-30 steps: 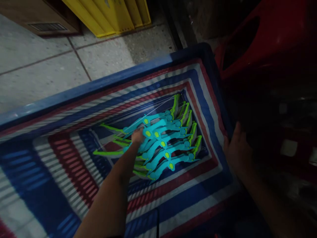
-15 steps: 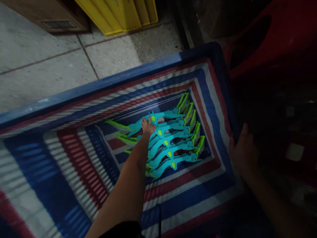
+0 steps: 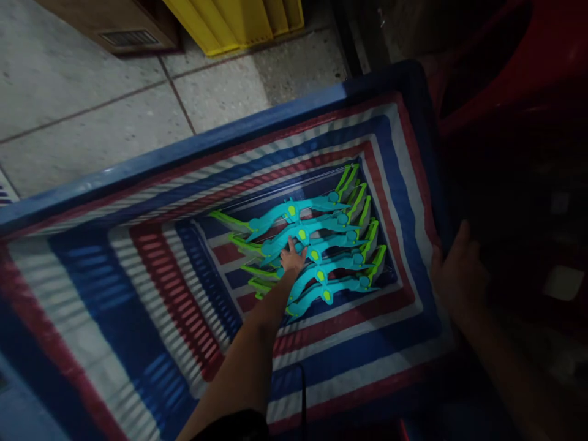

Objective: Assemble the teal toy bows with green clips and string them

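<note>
Several turquoise plastic pieces with lime-green centres and lime-green angled ends (image 3: 316, 203) lie in a row on the bottom of a blue crate (image 3: 220, 133); I cannot tell what they are. My left hand (image 3: 292, 257) reaches down among them, fingers apart, at the left side of the second and third pieces. It appears to touch them, and it hides part of their left arms. At the crate's right side, my right hand (image 3: 462, 272) grips the rim, thumb inward and fingers outside. That hand is in shadow.
Striped red, white and blue sheeting (image 3: 151, 373) lines the crate. Beyond the crate stand a yellow ribbed crate (image 3: 234, 24) and a cardboard box (image 3: 110, 21) on the tiled floor (image 3: 92, 92). A red plastic object (image 3: 551, 55) is at the upper right, in dim light.
My left hand has moved from the farthest piece toward the nearer ones. My right hand stays at the rim. The view has shifted slightly.
</note>
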Action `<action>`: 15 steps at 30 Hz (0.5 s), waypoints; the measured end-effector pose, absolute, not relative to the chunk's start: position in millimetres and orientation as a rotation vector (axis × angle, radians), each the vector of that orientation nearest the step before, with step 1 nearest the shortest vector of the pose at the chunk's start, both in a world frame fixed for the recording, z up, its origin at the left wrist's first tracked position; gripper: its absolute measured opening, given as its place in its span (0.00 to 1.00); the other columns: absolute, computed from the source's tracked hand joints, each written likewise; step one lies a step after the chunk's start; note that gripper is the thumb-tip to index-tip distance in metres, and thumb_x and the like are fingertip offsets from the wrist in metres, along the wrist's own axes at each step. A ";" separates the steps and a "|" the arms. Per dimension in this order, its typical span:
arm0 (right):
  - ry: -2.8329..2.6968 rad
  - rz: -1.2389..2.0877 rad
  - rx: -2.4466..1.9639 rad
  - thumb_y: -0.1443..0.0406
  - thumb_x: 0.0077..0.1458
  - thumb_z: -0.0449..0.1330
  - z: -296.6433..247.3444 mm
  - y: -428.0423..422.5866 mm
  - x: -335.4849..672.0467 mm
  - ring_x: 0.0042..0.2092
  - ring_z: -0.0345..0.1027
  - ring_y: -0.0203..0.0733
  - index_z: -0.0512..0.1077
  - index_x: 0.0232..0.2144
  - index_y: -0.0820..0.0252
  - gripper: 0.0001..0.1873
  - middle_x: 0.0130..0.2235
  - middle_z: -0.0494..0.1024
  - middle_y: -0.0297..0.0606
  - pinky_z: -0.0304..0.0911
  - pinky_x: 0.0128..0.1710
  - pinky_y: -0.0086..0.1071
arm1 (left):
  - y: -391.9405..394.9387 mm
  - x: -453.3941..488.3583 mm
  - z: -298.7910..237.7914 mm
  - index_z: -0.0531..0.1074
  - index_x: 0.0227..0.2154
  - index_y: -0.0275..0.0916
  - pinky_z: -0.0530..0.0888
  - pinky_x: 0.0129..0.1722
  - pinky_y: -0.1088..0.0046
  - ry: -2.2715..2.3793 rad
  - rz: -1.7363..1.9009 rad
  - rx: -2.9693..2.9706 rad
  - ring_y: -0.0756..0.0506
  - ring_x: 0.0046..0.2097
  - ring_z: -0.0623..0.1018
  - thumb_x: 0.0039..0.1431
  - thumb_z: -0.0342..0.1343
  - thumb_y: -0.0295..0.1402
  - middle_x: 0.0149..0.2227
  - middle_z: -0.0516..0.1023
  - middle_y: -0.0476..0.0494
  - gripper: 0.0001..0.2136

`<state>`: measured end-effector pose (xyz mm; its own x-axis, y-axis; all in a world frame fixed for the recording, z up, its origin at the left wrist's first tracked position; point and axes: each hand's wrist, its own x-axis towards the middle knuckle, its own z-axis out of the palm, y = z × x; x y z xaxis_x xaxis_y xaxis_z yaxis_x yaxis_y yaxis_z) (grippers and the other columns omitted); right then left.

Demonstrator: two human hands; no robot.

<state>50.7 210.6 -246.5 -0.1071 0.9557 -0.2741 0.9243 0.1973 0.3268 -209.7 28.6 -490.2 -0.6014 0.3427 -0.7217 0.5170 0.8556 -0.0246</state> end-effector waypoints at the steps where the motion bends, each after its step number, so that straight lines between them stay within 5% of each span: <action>1: 2.058 0.092 1.760 0.58 0.60 0.50 -246.2 210.7 50.3 0.37 0.72 0.53 0.43 0.64 0.70 0.36 0.43 0.70 0.51 0.62 0.24 0.36 | 28.8 -212.0 -492.3 0.45 0.67 0.33 0.67 0.52 0.55 2.267 -0.295 0.624 0.30 0.55 0.69 0.62 0.47 0.48 0.54 0.66 0.22 0.36; 7: 2.030 0.008 1.791 0.59 0.61 0.49 -245.1 211.2 49.1 0.39 0.71 0.53 0.42 0.65 0.69 0.36 0.45 0.68 0.53 0.65 0.27 0.37 | 36.6 -232.5 -490.1 0.44 0.67 0.35 0.66 0.54 0.55 2.174 -0.233 0.650 0.30 0.58 0.67 0.60 0.54 0.44 0.57 0.65 0.23 0.38; 12: 2.019 -0.056 1.805 0.60 0.62 0.48 -245.5 211.4 49.5 0.39 0.70 0.51 0.42 0.66 0.68 0.35 0.45 0.68 0.54 0.67 0.32 0.37 | 31.5 -217.6 -464.0 0.41 0.64 0.20 0.65 0.55 0.58 2.178 -0.111 0.662 0.31 0.58 0.67 0.65 0.49 0.38 0.57 0.63 0.17 0.35; 15: 2.038 -0.109 1.805 0.62 0.62 0.47 -246.1 209.8 52.2 0.40 0.70 0.50 0.41 0.67 0.67 0.35 0.45 0.68 0.54 0.68 0.34 0.37 | 9.8 -177.0 -430.8 0.53 0.60 0.17 0.63 0.56 0.61 2.156 -0.027 0.682 0.31 0.60 0.65 0.64 0.48 0.35 0.56 0.65 0.18 0.28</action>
<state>52.2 209.8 -246.1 -0.0739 0.9324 -0.3538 0.9647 0.1567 0.2115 -177.0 9.8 -430.8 -0.4878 0.4619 -0.7407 0.4800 0.8507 0.2143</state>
